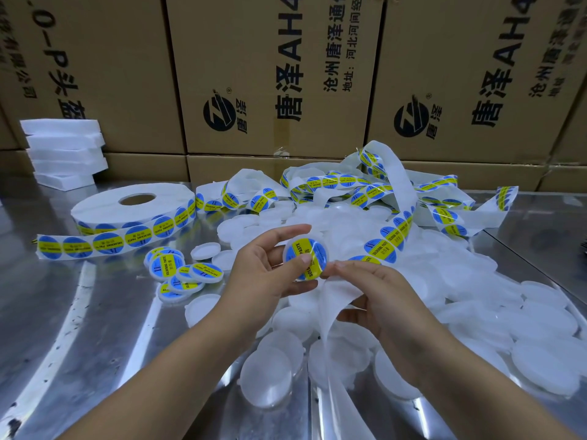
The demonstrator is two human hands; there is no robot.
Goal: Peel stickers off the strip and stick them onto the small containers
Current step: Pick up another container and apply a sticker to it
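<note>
Hands meet above the middle of the shiny metal surface (95, 312). The left hand (266, 274) is clamped on a small round white container (306, 258), fingers behind and under it, its thumb (298, 260) pressed flat on the blue-and-yellow sticker (309, 254) that covers the container's face; the sticker reads "SOLDERING PASTE". The right hand (378, 300) is closed on the bare white end of the strip (336, 300), with its forefinger tip touching the lower right edge of the container. From that hand the strip climbs up and to the right, still carrying stickers, loops high, and falls into a tangle (365, 185) at the back of the surface.

Left of the hands lies a small cluster of labelled containers (182, 274), overlapping one another. Plain containers (508, 328) without stickers are heaped under and to the right of the hands, reaching to the near edge. At far left a large roll (133, 211) of stickers lies flat, a loose tail running from it toward the left edge. A stack of white foam blocks (63, 154) stands behind the roll. Cardboard boxes (270, 74) printed with black Chinese characters and a round logo form a wall along the back of the surface.
</note>
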